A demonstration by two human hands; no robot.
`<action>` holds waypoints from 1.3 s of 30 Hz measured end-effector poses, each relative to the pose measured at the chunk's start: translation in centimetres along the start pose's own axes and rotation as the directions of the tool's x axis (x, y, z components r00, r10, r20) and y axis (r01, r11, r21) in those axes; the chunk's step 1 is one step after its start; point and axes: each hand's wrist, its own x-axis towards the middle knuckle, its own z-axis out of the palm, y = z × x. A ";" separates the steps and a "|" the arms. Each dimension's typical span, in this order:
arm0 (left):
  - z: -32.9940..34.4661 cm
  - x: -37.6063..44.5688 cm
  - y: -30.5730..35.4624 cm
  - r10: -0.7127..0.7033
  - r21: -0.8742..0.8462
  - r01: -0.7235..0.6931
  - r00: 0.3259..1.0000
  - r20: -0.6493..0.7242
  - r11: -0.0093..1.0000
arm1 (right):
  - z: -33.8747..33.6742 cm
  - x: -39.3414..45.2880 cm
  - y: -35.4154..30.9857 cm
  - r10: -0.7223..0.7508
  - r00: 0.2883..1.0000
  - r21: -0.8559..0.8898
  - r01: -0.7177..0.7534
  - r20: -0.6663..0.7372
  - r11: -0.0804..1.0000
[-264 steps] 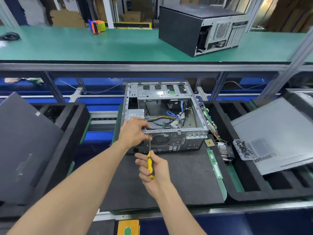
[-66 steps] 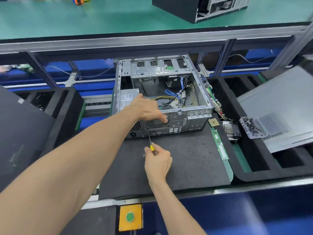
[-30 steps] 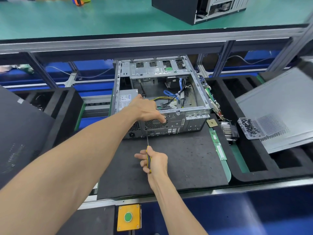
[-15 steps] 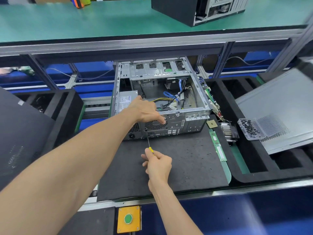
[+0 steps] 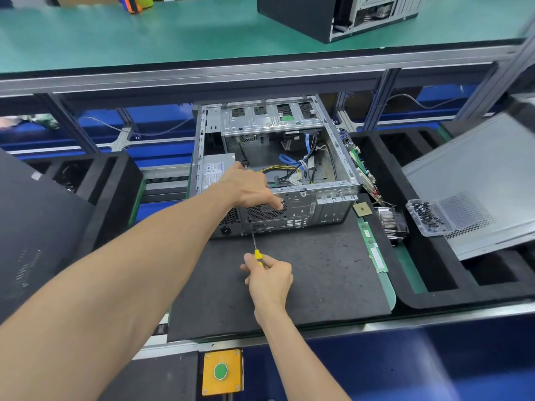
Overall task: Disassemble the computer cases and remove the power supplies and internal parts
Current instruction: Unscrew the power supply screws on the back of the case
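Note:
An opened grey computer case (image 5: 327, 209) lies on a dark mat (image 5: 318, 273), rear panel facing me. Its power supply (image 5: 215, 169) sits in the near left corner, with loose yellow and black cables (image 5: 289, 172) beside it. My left hand (image 5: 249, 186) rests over the top rear edge, fingers draped down onto the fan grille. My right hand (image 5: 269, 274) grips a yellow-handled screwdriver (image 5: 254, 241), whose tip touches the rear panel just below the grille.
A clear tray of screws (image 5: 428, 217) lies on a removed side panel (image 5: 480, 180) at the right. A circuit board (image 5: 362, 166), heatsink (image 5: 390, 224), memory sticks (image 5: 373, 250) and a chip (image 5: 362, 209) lie right of the case. Black foam trays flank it; another case (image 5: 318, 15) stands on the green shelf.
My right hand has shifted its hold on the screwdriver handle between frames while the tip stays at the rear panel. My left hand keeps its place on the case.

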 end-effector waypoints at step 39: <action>0.2 0.0 -0.1 -0.007 -0.020 0.007 1.000 -0.023 1.000 | 0.3 -0.3 -0.1 0.111 0.992 0.073 -0.115 0.054 0.991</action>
